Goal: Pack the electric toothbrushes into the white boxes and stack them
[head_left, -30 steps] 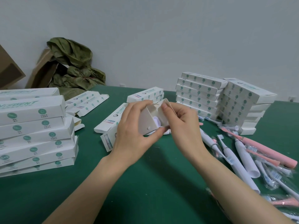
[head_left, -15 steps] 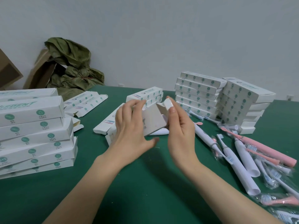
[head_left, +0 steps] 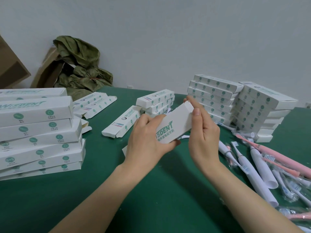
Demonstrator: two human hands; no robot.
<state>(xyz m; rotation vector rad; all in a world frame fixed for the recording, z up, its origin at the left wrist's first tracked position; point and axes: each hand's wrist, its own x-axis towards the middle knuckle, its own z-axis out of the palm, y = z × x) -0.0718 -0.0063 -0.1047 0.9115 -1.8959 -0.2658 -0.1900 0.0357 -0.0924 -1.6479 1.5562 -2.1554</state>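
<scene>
I hold a long white box (head_left: 175,125) with green lettering above the green table (head_left: 104,187), tilted with its far end raised. My left hand (head_left: 148,140) grips its near end from below and the side. My right hand (head_left: 202,130) holds the far end, thumb on the top face and fingers behind the end flap. A toothbrush handle tip (head_left: 184,137) shows just under the box. Loose white and pink electric toothbrushes (head_left: 259,163) lie to the right.
A tall stack of white boxes (head_left: 38,132) stands at the left. Two more stacks (head_left: 235,105) stand at the back right. Loose flat boxes (head_left: 124,121) lie mid-table. Brown cardboard and green cloth (head_left: 79,68) sit against the wall.
The box's open end flap has been folded shut. The box has turned so its printed face shows, and both hands have shifted along it.
</scene>
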